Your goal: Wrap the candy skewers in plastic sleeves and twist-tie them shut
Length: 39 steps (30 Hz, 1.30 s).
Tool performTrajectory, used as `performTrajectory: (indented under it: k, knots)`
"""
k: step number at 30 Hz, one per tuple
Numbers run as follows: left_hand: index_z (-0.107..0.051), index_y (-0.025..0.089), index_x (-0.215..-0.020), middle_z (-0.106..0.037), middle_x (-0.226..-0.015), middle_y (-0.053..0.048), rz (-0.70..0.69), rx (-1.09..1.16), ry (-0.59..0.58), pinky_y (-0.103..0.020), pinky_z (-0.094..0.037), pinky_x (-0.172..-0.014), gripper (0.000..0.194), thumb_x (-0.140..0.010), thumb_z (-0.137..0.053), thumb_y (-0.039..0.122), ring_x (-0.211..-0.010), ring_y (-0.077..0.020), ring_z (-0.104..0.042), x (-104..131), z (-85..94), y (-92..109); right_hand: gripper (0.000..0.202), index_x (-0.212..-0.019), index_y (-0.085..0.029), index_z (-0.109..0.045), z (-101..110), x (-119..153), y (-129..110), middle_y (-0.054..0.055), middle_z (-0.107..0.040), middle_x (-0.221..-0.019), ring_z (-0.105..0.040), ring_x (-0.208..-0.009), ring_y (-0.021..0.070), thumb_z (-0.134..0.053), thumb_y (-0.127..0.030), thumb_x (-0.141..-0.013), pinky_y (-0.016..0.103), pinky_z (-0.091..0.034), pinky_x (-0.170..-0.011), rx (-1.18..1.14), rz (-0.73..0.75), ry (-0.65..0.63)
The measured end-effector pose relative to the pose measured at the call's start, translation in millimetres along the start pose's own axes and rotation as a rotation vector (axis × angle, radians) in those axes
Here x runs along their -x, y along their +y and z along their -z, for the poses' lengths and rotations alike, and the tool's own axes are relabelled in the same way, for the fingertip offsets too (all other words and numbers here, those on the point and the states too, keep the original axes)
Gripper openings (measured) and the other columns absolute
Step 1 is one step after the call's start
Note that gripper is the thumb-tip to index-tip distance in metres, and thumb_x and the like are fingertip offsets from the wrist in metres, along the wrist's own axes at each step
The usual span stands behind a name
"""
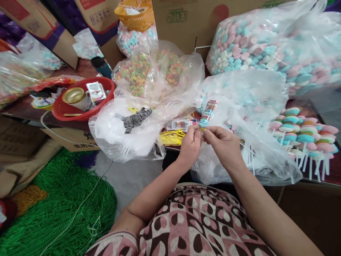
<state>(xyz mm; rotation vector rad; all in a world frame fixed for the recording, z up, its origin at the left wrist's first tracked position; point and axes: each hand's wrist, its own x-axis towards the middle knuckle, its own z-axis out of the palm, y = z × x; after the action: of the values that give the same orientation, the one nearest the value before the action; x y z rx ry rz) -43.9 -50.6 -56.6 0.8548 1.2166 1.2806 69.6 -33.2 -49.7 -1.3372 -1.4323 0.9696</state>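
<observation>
Near the table's front edge, a small printed candy packet (208, 113) with blue and pink contents stands up above my fingertips. My left hand (191, 144) pinches at its gathered lower end, where a bit of gold tie shows. From the other side my right hand (222, 144) has its thumb and finger pressed together at the same neck. Just left of my hands lies a bundle of gold twist ties (172, 137). Behind the ties are flat printed wrappers (181, 124).
Marshmallow skewers (305, 133) are piled at right. Large bags of marshmallows (247, 44) and ring candies (135, 73) stand behind. A striped glove (137, 118) rests on a white bag. A red basin (84, 114) is at left, green cords (80, 188) below.
</observation>
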Motion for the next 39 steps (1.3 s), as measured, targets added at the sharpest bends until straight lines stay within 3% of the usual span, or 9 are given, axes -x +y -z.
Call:
performTrajectory:
  k: [3,5,11,19,26,30,32,35,39]
  knots:
    - [-0.057,0.023,-0.093,-0.049,-0.064,0.005,-0.239,-0.221,0.037,-0.024,-0.033,-0.062,0.007,-0.093,-0.054,0.029,-0.062,-0.0120,-0.045,1.6,1.9,-1.1,0.020,-0.080,-0.020,-0.072,-1.9,-1.5,-2.5,-0.001,-0.063,-0.063,-0.053,-0.057,0.0133,-0.073,-0.039,-0.076,0.028,-0.045,-0.057,-0.214,-0.128,-0.033]
    - [-0.058,0.023,-0.094,-0.049,-0.065,0.004,-0.282,-0.265,0.048,-0.024,-0.033,-0.063,0.008,-0.094,-0.053,0.028,-0.063,-0.0125,-0.046,2.2,2.3,-3.9,0.020,-0.072,-0.019,-0.069,-2.9,-1.6,-4.8,-0.002,-0.058,-0.059,-0.049,-0.054,0.0114,-0.075,-0.039,-0.073,0.027,-0.042,-0.053,-0.330,-0.159,-0.033]
    - [-0.054,0.023,-0.099,-0.041,-0.059,0.007,-0.209,-0.053,-0.052,-0.022,-0.033,-0.055,0.017,-0.097,-0.047,0.039,-0.053,-0.0097,-0.037,2.9,0.0,-8.8,0.026,-0.063,-0.021,-0.060,-2.1,-0.5,-6.0,-0.002,-0.054,-0.059,-0.046,-0.050,0.0103,-0.078,-0.039,-0.066,0.026,-0.041,-0.049,-0.554,-0.282,-0.165]
    - [-0.059,0.021,-0.090,-0.039,-0.054,0.008,-0.149,0.111,-0.130,-0.020,-0.029,-0.049,0.020,-0.089,-0.062,0.041,-0.050,-0.0071,-0.033,0.7,5.5,-5.3,0.030,-0.065,-0.020,-0.054,8.0,-9.5,-0.4,-0.005,-0.044,-0.056,-0.041,-0.048,0.0091,-0.079,-0.036,-0.066,0.024,-0.037,-0.045,-0.653,-0.442,-0.424]
    - [-0.063,0.021,-0.093,-0.037,-0.054,0.008,-0.082,0.195,-0.178,-0.021,-0.026,-0.047,0.024,-0.085,-0.064,0.043,-0.048,-0.0067,-0.029,0.1,5.2,-7.0,0.041,-0.059,-0.024,-0.035,7.8,-9.7,-2.1,-0.009,-0.023,-0.052,-0.020,-0.044,0.0079,-0.073,-0.034,-0.071,0.024,-0.027,-0.040,-0.705,-0.441,-0.491]
    - [-0.066,0.021,-0.094,-0.043,-0.057,0.007,-0.118,0.134,-0.092,-0.020,-0.031,-0.051,0.020,-0.084,-0.067,0.039,-0.052,-0.0066,-0.035,-0.7,5.3,-10.0,0.033,-0.063,-0.023,-0.043,4.3,-3.4,-3.5,-0.008,-0.031,-0.053,-0.030,-0.044,0.0087,-0.072,-0.036,-0.072,0.024,-0.034,-0.043,-0.688,-0.452,-0.440]
    - [-0.065,0.021,-0.093,-0.042,-0.056,0.008,-0.104,0.138,-0.053,-0.020,-0.029,-0.049,0.021,-0.085,-0.066,0.040,-0.050,-0.0062,-0.034,-1.6,5.0,-12.1,0.025,-0.073,-0.022,-0.053,4.3,2.8,-2.0,-0.005,-0.047,-0.058,-0.044,-0.049,0.0110,-0.070,-0.041,-0.076,0.026,-0.042,-0.048,-0.558,-0.370,-0.322]
    - [-0.063,0.020,-0.091,-0.039,-0.055,0.008,-0.043,0.179,-0.018,-0.020,-0.026,-0.045,0.023,-0.086,-0.064,0.042,-0.046,-0.0053,-0.030,-2.6,2.9,-12.4,0.023,-0.098,-0.022,-0.063,6.0,14.0,1.9,0.003,-0.066,-0.083,-0.058,-0.065,0.0156,-0.065,-0.040,-0.084,0.031,-0.051,-0.061,-0.131,-0.028,-0.010]
    - [-0.059,0.019,-0.088,-0.037,-0.053,0.009,0.062,0.265,-0.020,-0.018,-0.026,-0.043,0.019,-0.086,-0.063,0.038,-0.043,-0.0044,-0.029,-1.9,-2.1,-5.2,0.027,-0.115,-0.025,-0.063,5.2,20.9,7.1,0.010,-0.066,-0.113,-0.065,-0.084,0.0206,-0.060,-0.027,-0.089,0.037,-0.055,-0.075,0.391,0.456,0.177]
